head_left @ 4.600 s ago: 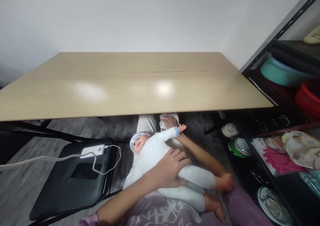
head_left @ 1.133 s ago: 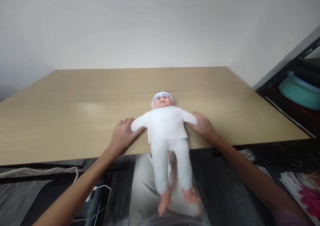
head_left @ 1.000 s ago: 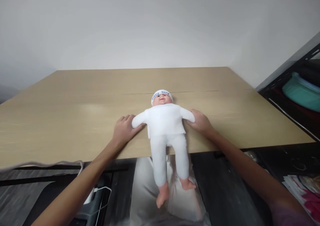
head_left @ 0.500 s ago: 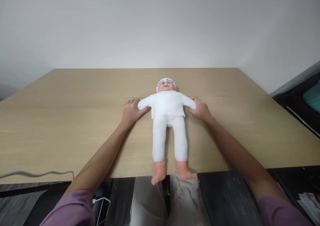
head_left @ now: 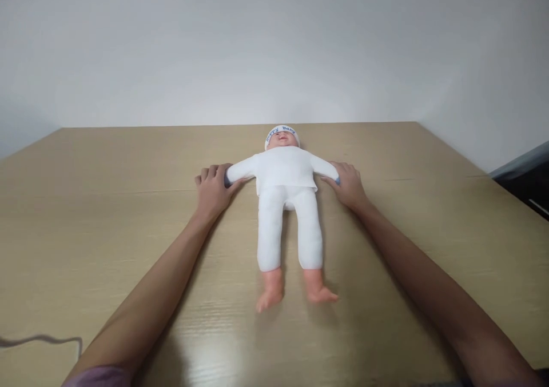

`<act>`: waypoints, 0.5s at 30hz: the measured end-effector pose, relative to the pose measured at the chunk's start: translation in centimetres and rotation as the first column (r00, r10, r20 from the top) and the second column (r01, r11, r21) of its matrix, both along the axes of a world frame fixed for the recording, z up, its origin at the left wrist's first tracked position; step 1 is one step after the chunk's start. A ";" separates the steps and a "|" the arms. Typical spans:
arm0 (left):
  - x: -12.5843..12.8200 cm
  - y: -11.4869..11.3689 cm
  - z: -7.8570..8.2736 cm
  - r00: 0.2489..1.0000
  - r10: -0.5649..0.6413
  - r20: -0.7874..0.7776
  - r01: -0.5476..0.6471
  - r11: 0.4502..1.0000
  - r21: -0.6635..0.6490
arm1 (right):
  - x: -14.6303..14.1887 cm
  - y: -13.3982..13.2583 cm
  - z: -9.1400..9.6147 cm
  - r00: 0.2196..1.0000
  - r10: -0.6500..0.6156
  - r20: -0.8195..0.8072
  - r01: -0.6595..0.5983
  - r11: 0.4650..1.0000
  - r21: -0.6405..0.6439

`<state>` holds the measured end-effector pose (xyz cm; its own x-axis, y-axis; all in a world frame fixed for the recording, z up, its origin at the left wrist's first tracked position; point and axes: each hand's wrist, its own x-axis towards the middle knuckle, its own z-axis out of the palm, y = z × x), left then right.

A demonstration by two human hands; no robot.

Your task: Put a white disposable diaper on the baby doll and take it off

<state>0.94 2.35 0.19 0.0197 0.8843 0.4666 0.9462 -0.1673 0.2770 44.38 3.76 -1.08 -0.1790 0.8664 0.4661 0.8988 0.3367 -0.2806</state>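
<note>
A baby doll (head_left: 286, 198) in a white suit and a white cap lies on its back on the light wooden table (head_left: 107, 215), head away from me and bare feet towards me. Its arms are stretched out sideways. My left hand (head_left: 212, 190) is closed round the end of the doll's arm on the left side. My right hand (head_left: 349, 186) is closed round the end of the arm on the right side. Both of my forearms lie along the tabletop.
A plain white wall stands behind the table. A thin grey cable (head_left: 40, 339) curls over the table's near left edge. The dark corner of a shelf unit (head_left: 529, 178) shows at the right edge.
The doll was on my lap under the table, then came up onto it. Over the last second both hands slid it away from me until its legs and feet lie fully on the tabletop.
</note>
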 end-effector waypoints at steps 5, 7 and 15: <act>-0.1 -0.2 0.2 1.000 0.003 0.005 -0.003 0.999 -0.037 | 0.5 1.5 -0.7 1.000 -0.012 -0.006 0.013 0.999 0.032; -0.2 -0.2 0.2 1.000 0.005 0.016 -0.005 0.999 -0.042 | 0.7 1.7 -0.9 1.000 -0.014 -0.001 0.014 1.000 0.022; -0.3 -0.1 0.2 0.998 0.012 0.064 -0.008 0.998 -0.055 | 1.0 1.9 -1.1 1.000 0.002 0.009 -0.002 1.000 0.006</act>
